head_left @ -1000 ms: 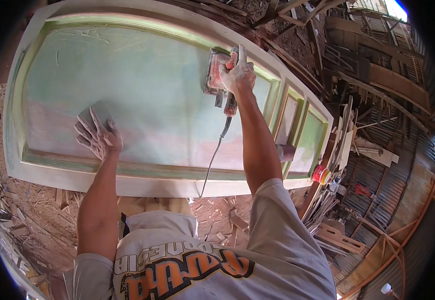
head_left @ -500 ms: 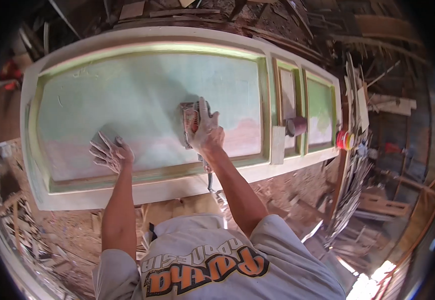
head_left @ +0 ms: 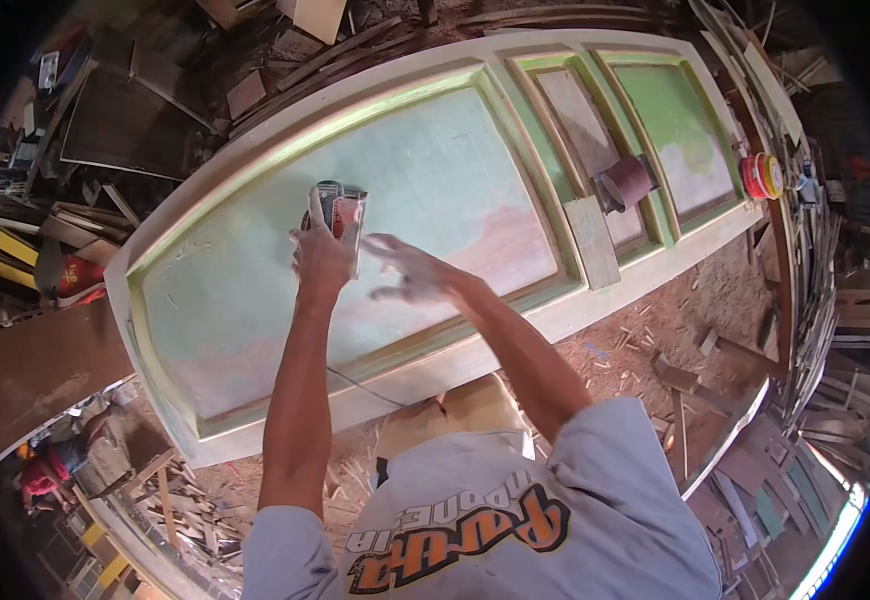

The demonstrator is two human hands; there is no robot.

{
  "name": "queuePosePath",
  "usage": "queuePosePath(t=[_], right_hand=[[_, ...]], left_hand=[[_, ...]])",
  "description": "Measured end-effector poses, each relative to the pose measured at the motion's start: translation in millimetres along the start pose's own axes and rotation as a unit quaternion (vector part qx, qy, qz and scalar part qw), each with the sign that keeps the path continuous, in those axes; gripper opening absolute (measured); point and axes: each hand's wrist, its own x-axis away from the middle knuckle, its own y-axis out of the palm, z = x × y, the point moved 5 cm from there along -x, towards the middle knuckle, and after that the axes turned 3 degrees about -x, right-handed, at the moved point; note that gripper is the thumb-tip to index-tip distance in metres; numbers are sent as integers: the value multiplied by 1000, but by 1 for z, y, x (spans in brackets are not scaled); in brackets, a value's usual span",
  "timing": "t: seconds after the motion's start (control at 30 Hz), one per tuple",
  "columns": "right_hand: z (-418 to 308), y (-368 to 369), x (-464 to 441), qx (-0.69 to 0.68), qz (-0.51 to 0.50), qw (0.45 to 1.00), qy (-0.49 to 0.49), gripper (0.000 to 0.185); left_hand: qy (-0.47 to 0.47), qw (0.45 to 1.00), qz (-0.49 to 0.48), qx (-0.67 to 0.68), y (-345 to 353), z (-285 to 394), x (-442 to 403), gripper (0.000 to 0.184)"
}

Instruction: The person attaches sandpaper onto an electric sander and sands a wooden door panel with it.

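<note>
A dusty red and black power sander (head_left: 347, 218) rests on the large pale green and pink panel of a framed door (head_left: 435, 170). My left hand (head_left: 321, 255) is wrapped round the sander's body. Just to its right, my right hand (head_left: 410, 272) hovers over the panel, fingers spread and slightly blurred, holding nothing. The sander's cord (head_left: 370, 388) runs out below my left forearm over the door's near edge.
A roll of brown sandpaper (head_left: 627, 184) and a pale wood block (head_left: 592, 242) lie on the door's right part. A red and yellow tub (head_left: 761, 176) sits at its right end. Wood scraps (head_left: 180, 510) litter the floor. Another person (head_left: 45, 472) is at the far left.
The sander has passed from my right hand to my left and moved left over the panel. My right hand has let go and opened. The view has turned.
</note>
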Motion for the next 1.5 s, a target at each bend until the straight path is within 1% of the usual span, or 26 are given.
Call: queuePosePath(t=[0.03, 0.07, 0.1, 0.13, 0.17, 0.2, 0.23, 0.3, 0.33, 0.37, 0.4, 0.57, 0.7, 0.77, 0.83, 0.9, 0.97, 1.03, 1.07, 1.13, 1.17, 1.23, 1.27, 1.37, 1.4, 1.5], right_hand=[[18, -9, 29, 0, 49, 999, -15, 103], [42, -28, 59, 113, 169, 979, -22, 102], [89, -49, 90, 225, 277, 934, -20, 106], [136, -73, 127, 269, 395, 878, -20, 99], [182, -96, 166, 300, 516, 803, -8, 94], [229, -116, 206, 308, 619, 722, 7, 90], [200, -148, 247, 441, 525, 708, 167, 99], [201, -176, 298, 361, 580, 661, 310, 101], [210, -186, 305, 358, 582, 661, 309, 101], [220, -192, 315, 334, 619, 636, 319, 99], [230, -191, 326, 309, 651, 609, 332, 99], [251, -189, 322, 272, 678, 611, 304, 98], [251, -187, 325, 254, 712, 598, 266, 93], [243, -184, 325, 279, 705, 614, 220, 89], [246, -184, 334, 276, 717, 602, 216, 84], [272, -190, 364, 182, 727, 648, 134, 75], [310, -201, 387, 225, 696, 660, 173, 64], [306, -214, 406, 247, 738, 601, 181, 58], [315, -220, 404, 244, 740, 600, 180, 58], [337, -226, 405, 328, 728, 543, 260, 55], [341, -224, 403, 325, 730, 542, 261, 55], [310, -220, 390, 374, 675, 499, 394, 55], [289, -220, 388, 335, 649, 530, 429, 56], [322, -225, 394, 357, 693, 508, 367, 58], [340, -220, 400, 354, 693, 509, 368, 58], [403, -206, 422, 287, 706, 540, 357, 63]], left_hand=[[44, 994, 33, -90, -3, 1, -1, 103], [102, 988, 73, -85, -2, 2, -3, 93], [102, 988, 75, -94, 6, -1, -13, 93], [154, 976, 115, -100, 11, 1, -24, 89], [205, 961, 150, -107, 14, 5, -28, 85], [206, 961, 143, -115, 17, 8, -30, 85], [197, 965, 125, -121, 21, 15, -29, 84], [188, 968, 104, -129, 23, 35, -12, 82], [186, 972, 66, -128, 22, 49, 8, 81], [185, 974, 28, -126, 25, 57, 26, 80], [188, 973, 26, -132, 31, 56, 41, 80], [230, 962, -17, -144, 50, 45, 72, 85], [210, 963, 24, -169, 33, 57, 18, 87], [219, 959, 41, -173, 25, 65, -15, 87], [226, 956, 61, -176, 18, 70, -52, 87], [249, 939, 101, -214, 11, 73, -84, 88], [236, 941, 93, -224, 4, 83, -114, 89], [223, 942, 86, -235, 0, 85, -137, 90], [231, 940, 96, -232, -3, 89, -148, 90], [238, 940, 96, -224, -4, 94, -154, 91], [240, 939, 97, -226, -2, 94, -150, 91], [265, 934, 100, -218, 6, 86, -132, 91], [267, 933, 99, -218, 11, 80, -117, 91], [236, 949, 43, -203, 19, 68, -46, 94], [219, 955, 18, -198, 20, 69, -19, 95], [214, 960, 13, -183, 38, 46, 32, 94]])
